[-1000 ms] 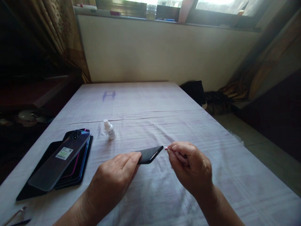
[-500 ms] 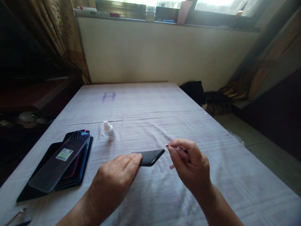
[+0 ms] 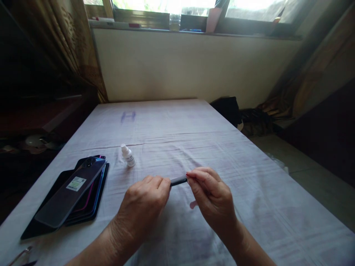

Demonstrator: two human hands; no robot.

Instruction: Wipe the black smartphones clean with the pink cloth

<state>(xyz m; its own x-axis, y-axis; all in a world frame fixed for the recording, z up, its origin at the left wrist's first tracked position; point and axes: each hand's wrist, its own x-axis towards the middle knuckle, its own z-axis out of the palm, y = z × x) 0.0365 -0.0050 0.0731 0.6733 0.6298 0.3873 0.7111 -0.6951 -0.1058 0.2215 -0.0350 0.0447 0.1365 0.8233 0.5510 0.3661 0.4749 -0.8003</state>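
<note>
My left hand (image 3: 144,207) grips a black phone (image 3: 179,180) by its near end, above the white tablecloth (image 3: 249,192); only a short piece of the phone shows between my hands. My right hand (image 3: 212,197) pinches a small pink tool at the phone's far end, its tip touching the phone and its other end poking out below my fingers. A small white dropper bottle (image 3: 128,155) stands behind my left hand.
A stack of phone back covers (image 3: 72,188) lies at the left of the cloth. Metal tweezers (image 3: 16,255) sit at the bottom left corner. A wall and a window sill with cups are beyond the far edge; floor lies to the right.
My hands have come together. The phone has turned more edge-on, and the right hand with the pink tool moved left onto the phone's far end.
</note>
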